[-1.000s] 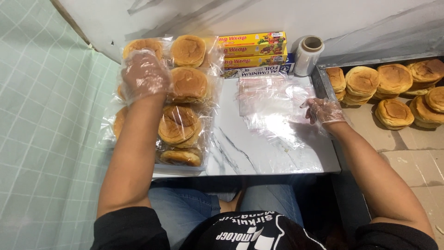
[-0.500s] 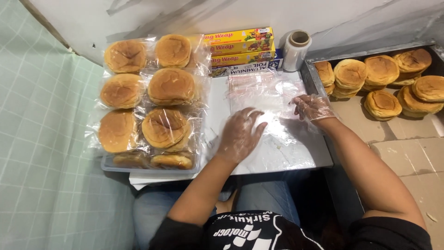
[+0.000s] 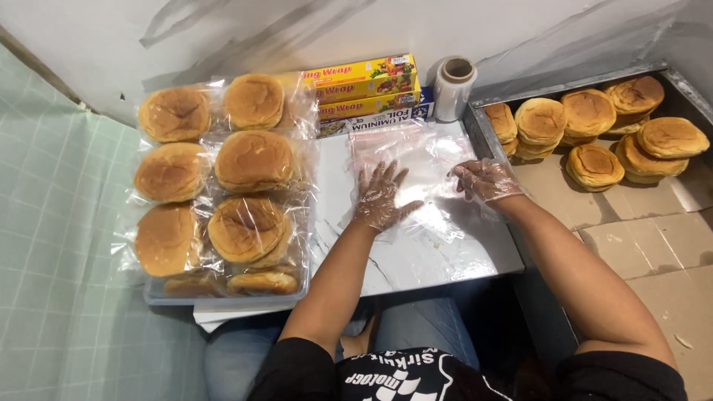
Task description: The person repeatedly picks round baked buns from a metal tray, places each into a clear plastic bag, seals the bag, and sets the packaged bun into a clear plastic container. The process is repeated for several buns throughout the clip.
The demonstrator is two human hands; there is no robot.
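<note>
My left hand [image 3: 380,197], in a thin clear glove, lies flat with fingers spread on a stack of clear plastic bags [image 3: 416,167] on the small white marbled table [image 3: 423,256]. My right hand [image 3: 484,179], also gloved, touches the right edge of the same bags with its fingers bent; whether it pinches a bag I cannot tell. To the left, several wrapped round buns [image 3: 252,160] sit stacked in a clear tray [image 3: 223,298].
Boxes of cling wrap and foil [image 3: 364,93] lie at the table's back edge beside a roll of film [image 3: 454,87]. On the right, a metal tray lined with cardboard [image 3: 646,223] holds several unwrapped buns [image 3: 594,126]. Green tiled floor lies left.
My left hand came off the wrapped buns at the left and swung right onto the plastic bags. My right hand stayed at the bags' right edge.
</note>
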